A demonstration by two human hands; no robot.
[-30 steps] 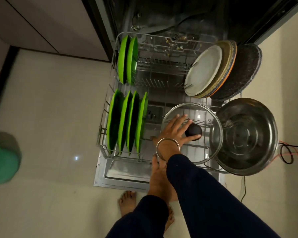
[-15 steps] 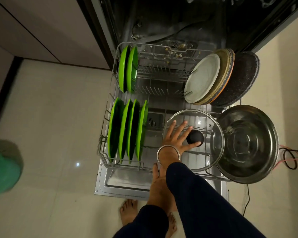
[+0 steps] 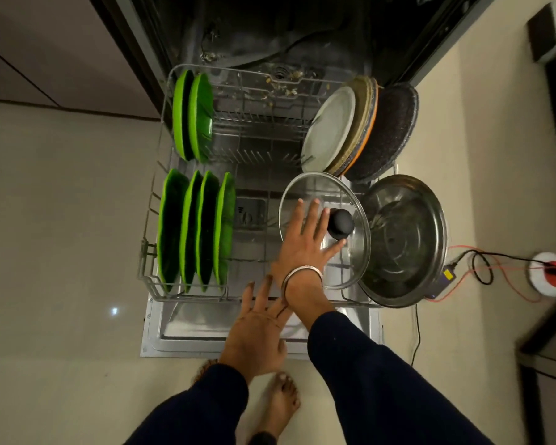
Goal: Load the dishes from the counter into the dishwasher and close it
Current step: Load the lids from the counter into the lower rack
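Note:
The lower rack [image 3: 270, 70] is pulled out over the open dishwasher door [image 3: 212, 338]. Green plates stand in its left slots, a front row [image 3: 193, 226] and a back pair [image 3: 193, 117]. At the back right lean a white plate [image 3: 329, 133] and a dark pan [image 3: 385, 133]. A glass lid [image 3: 350, 268] with a black knob [image 3: 341, 224] leans against a steel bowl [image 3: 405, 242] at the front right. My right hand [image 3: 308, 239] lies flat on the lid with fingers spread beside the knob. My left hand [image 3: 257, 329] hovers open over the rack's front edge.
A black cable and red wire run across the floor on the right to a white and red round object [image 3: 548, 274]. My bare feet [image 3: 280, 403] stand just in front of the door. Pale cabinet fronts [image 3: 45, 59] are at the left.
My left hand has come out from under the right arm and reached forward with its fingers spread. The right hand stays on the lid, its fingers now straighter beside the knob.

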